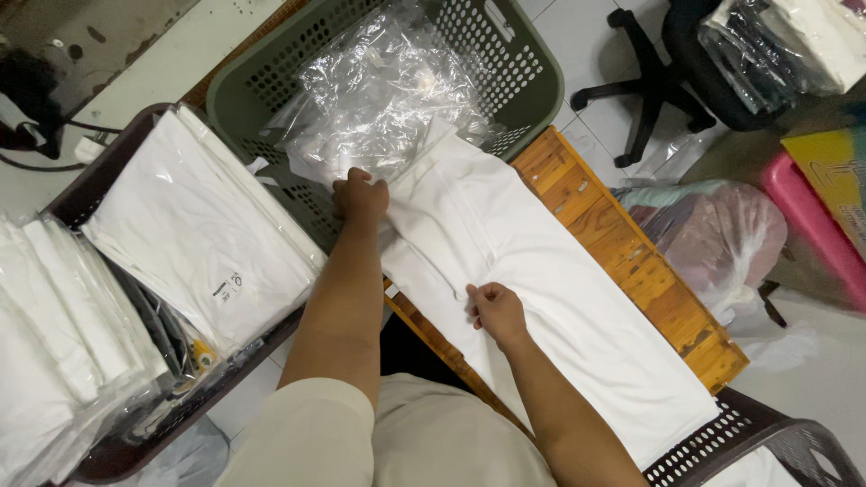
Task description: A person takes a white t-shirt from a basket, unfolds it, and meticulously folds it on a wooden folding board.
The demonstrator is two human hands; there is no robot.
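Observation:
A long white garment point(541, 298) lies folded lengthwise on a wooden table point(622, 243). My left hand point(359, 198) grips the garment's upper left edge near the green basket. My right hand point(494, 311) pinches a fold at the garment's near edge, about halfway along. Both forearms reach in from the bottom of the view.
A green perforated basket point(528, 63) holding clear plastic bags point(388, 90) stands beyond the table. At left, a dark brown basket point(81, 194) holds bagged white garments point(194, 230). A dark basket point(758, 433) sits at bottom right. An office chair point(658, 77) and stuffed bags point(713, 230) stand on the floor.

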